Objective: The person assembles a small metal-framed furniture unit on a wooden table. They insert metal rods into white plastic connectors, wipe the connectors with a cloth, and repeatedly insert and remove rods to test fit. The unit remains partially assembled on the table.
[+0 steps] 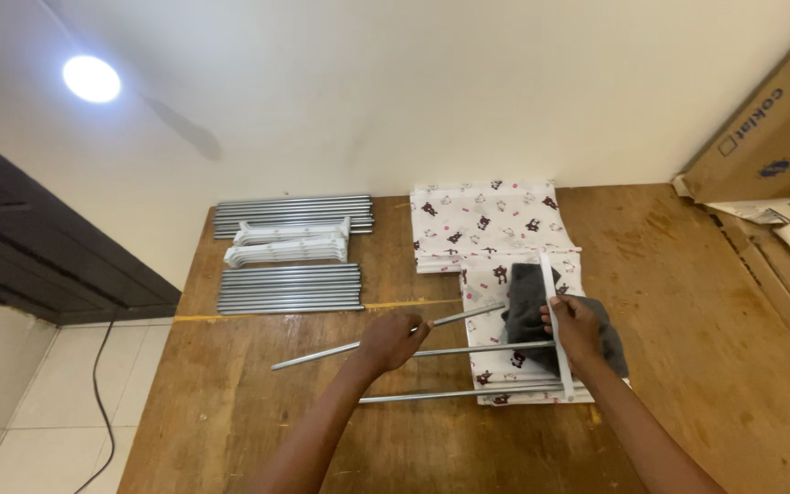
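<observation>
My left hand (393, 338) pinches a thin grey metal rod (368, 341) steady, its far end meeting the white plastic connector bar (557, 325) my right hand (574, 327) grips — both above the wooden bench (688, 302).

You have three loose metal rods (441, 351) by your hands, two stacks of more rods (291, 288) (too tight to count), two printed fabric sheets (482, 220), one dark cloth (530, 311), one cardboard box (765, 128).

Cream wall (395, 101) with round light (91, 79), dark cabinet (20, 247) at left, pale tiled floor (38, 402), worn wooden table (706, 311), cardboard box (770, 128) at right.
</observation>
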